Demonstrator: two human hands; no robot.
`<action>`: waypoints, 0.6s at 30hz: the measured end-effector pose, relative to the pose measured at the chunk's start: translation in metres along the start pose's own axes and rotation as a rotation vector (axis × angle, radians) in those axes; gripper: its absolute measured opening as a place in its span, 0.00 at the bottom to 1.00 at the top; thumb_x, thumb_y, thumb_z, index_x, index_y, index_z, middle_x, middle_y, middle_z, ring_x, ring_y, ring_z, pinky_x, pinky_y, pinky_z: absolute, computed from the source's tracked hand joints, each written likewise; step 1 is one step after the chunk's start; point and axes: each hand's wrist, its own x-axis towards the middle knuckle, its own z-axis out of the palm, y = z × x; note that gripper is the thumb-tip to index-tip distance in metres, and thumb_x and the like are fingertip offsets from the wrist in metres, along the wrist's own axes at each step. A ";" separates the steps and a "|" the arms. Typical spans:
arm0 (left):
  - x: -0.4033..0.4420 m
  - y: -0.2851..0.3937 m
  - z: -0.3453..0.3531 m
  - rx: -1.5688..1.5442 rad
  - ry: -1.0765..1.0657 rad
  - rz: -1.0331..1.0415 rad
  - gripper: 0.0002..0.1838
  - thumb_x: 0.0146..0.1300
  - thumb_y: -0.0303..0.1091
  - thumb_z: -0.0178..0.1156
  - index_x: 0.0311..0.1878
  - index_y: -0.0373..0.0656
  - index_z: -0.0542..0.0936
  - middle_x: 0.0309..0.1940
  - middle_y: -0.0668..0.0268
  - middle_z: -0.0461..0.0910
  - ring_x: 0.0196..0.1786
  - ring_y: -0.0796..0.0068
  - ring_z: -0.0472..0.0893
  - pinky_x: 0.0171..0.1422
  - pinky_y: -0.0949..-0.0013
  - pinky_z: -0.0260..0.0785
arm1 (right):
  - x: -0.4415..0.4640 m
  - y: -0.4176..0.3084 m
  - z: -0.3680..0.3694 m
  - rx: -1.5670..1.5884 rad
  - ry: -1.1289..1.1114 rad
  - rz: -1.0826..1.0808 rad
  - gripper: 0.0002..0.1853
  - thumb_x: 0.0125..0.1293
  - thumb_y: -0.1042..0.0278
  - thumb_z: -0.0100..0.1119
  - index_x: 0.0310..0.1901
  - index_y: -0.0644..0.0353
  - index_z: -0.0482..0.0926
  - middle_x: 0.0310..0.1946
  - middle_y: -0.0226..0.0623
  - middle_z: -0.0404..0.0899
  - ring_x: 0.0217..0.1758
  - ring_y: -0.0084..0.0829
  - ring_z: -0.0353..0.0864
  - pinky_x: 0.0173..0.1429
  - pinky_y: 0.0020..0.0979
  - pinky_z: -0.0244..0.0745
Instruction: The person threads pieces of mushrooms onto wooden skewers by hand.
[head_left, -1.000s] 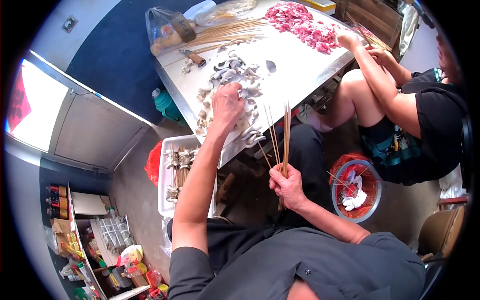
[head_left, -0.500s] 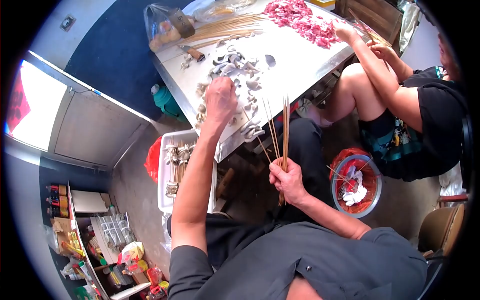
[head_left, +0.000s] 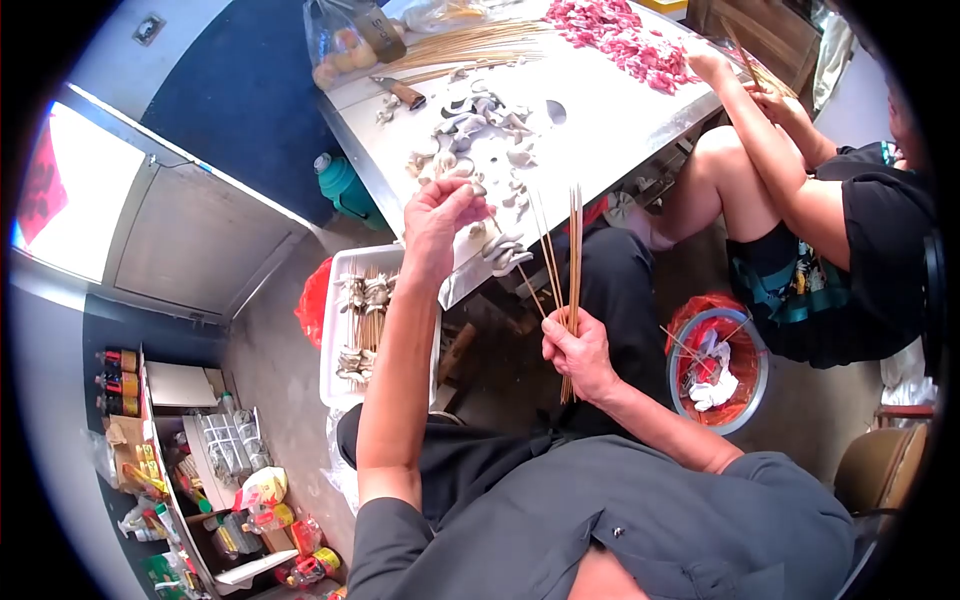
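Observation:
My right hand (head_left: 582, 358) is closed around a bundle of thin wooden skewers (head_left: 574, 250), held upright over my lap. One skewer slants left out of that hand, with grey-white oyster mushroom pieces (head_left: 505, 255) threaded at its far end near the table edge. My left hand (head_left: 440, 215) is raised just short of the mushroom pile, its fingertips pinched on a small pale mushroom piece (head_left: 478, 188). Beyond it, loose oyster mushroom pieces (head_left: 470, 125) lie spread across the white table (head_left: 600, 130).
A white tray (head_left: 330, 370) of filled skewers stands low at left. On the table are a wooden-handled knife (head_left: 400, 92), loose skewers (head_left: 470, 45), a plastic bag (head_left: 340, 45) and red meat (head_left: 625, 45). A co-worker's arm (head_left: 770, 150) reaches in at right, above a lined bin (head_left: 757, 385).
My left hand has drawn back from the mushroom pile toward me, turning so its pinched fingers show. The right hand and its skewers stay nearly in place. The whole view has shifted slightly.

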 end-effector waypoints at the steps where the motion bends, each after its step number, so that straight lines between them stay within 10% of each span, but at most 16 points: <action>1: -0.004 0.001 -0.001 0.041 -0.017 0.002 0.09 0.66 0.31 0.59 0.43 0.34 0.77 0.33 0.59 0.82 0.36 0.68 0.85 0.44 0.69 0.78 | 0.000 0.001 -0.001 -0.002 -0.001 -0.004 0.06 0.69 0.66 0.58 0.35 0.56 0.73 0.18 0.27 0.73 0.13 0.12 0.61 0.16 0.16 0.52; 18: -0.029 0.011 0.001 0.036 -0.073 -0.115 0.11 0.66 0.34 0.60 0.42 0.35 0.77 0.35 0.55 0.83 0.38 0.64 0.86 0.47 0.66 0.78 | -0.005 0.003 -0.003 -0.013 -0.046 0.022 0.07 0.68 0.66 0.59 0.35 0.57 0.74 0.18 0.27 0.73 0.13 0.12 0.62 0.17 0.17 0.53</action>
